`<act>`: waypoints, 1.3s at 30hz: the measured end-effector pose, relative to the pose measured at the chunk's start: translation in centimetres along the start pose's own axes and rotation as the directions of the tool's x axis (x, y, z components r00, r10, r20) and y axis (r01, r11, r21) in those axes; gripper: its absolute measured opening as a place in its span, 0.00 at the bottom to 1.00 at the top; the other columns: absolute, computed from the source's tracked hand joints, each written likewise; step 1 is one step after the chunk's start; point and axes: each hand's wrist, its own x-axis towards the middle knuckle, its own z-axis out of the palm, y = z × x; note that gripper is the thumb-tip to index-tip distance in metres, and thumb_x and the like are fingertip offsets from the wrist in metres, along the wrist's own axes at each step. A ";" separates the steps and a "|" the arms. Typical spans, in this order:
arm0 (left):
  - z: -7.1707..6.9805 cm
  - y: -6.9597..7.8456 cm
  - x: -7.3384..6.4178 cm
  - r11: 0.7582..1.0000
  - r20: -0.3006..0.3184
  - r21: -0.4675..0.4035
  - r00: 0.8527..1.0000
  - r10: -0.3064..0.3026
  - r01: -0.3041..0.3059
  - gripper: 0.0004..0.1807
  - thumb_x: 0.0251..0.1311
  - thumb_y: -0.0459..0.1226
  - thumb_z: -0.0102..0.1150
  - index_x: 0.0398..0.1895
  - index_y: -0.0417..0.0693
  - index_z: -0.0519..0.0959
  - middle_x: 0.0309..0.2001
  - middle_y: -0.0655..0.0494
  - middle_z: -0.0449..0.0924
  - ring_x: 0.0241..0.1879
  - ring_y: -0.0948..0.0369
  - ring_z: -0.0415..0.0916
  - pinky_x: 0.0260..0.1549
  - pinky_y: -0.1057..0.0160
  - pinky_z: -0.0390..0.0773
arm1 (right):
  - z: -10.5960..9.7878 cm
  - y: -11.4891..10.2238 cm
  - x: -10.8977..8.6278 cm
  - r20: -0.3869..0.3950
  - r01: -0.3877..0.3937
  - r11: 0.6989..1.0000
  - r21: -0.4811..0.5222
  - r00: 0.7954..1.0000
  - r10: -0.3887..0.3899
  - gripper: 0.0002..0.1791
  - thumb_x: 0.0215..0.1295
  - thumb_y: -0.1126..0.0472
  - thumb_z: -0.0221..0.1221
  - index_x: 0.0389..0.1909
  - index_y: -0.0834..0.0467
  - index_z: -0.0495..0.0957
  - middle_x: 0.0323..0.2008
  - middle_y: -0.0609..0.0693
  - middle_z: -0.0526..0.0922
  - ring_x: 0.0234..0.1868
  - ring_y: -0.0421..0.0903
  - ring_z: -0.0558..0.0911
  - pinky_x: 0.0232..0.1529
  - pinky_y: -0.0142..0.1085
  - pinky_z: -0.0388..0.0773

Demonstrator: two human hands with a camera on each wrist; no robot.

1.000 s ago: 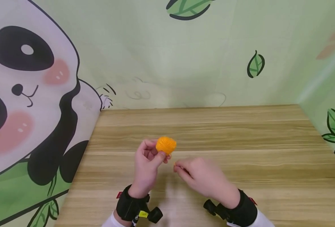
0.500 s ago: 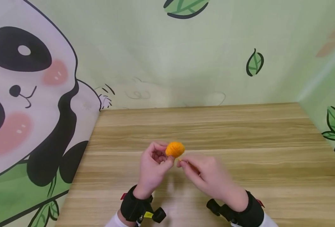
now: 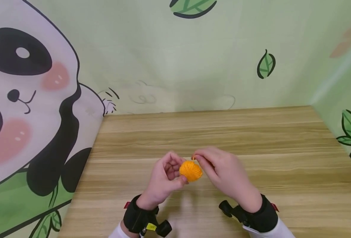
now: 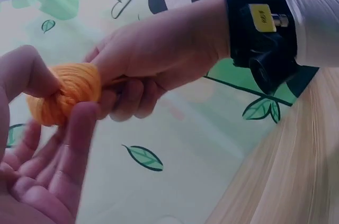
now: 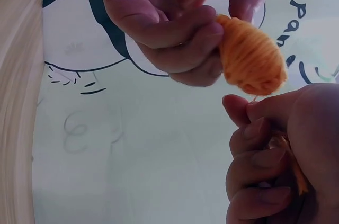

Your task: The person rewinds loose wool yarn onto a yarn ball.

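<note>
My left hand (image 3: 167, 178) pinches a small ball of orange yarn (image 3: 191, 171) between thumb and fingers, above the table. In the left wrist view the thumb and a finger press into the ball (image 4: 74, 90) from either side. My right hand (image 3: 227, 170) is close at the ball's upper right. Its thumb and index finger pinch a strand of the yarn (image 3: 193, 158), which runs taut to the ball. The right wrist view shows more orange yarn (image 5: 301, 179) inside the curled fingers of the right hand (image 5: 280, 150).
A wood-grain table (image 3: 127, 138) lies beneath both hands. Behind it hangs a pale green backdrop (image 3: 199, 59) with leaves and a large panda (image 3: 53, 109) at the left. Each wrist wears a black band with a small camera (image 3: 164, 228).
The yarn ball has moved right and toward the person, turning in the left hand. The right hand has risen from below the ball to its upper right, carrying the strand.
</note>
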 end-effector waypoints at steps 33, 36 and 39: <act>-1.2 0.1 0.8 0.915 -0.266 0.402 0.958 0.104 0.013 0.22 0.48 0.22 0.67 0.48 0.39 0.76 0.39 0.47 0.80 0.31 0.54 0.76 0.29 0.72 0.81 | -0.5 -1.1 -0.5 0.099 0.083 0.989 0.122 0.990 -0.095 0.04 0.67 0.62 0.60 0.36 0.51 0.83 0.25 0.37 0.76 0.21 0.32 0.68 0.18 0.25 0.68; -0.5 1.1 0.7 0.904 -0.173 0.428 0.980 0.094 -0.011 0.21 0.46 0.21 0.66 0.46 0.36 0.76 0.37 0.46 0.81 0.31 0.54 0.76 0.28 0.72 0.80 | -0.8 -0.8 -0.4 0.014 0.091 0.993 0.069 0.996 -0.092 0.04 0.65 0.61 0.62 0.37 0.53 0.84 0.26 0.40 0.78 0.21 0.33 0.68 0.17 0.26 0.70; 0.0 1.7 0.6 0.905 -0.073 0.422 0.993 0.088 -0.049 0.20 0.44 0.20 0.64 0.45 0.34 0.77 0.35 0.43 0.81 0.29 0.53 0.76 0.27 0.70 0.80 | -0.8 -0.6 -0.2 -0.036 0.091 0.996 0.018 0.995 -0.091 0.04 0.63 0.61 0.65 0.38 0.54 0.85 0.28 0.41 0.80 0.20 0.33 0.69 0.16 0.27 0.72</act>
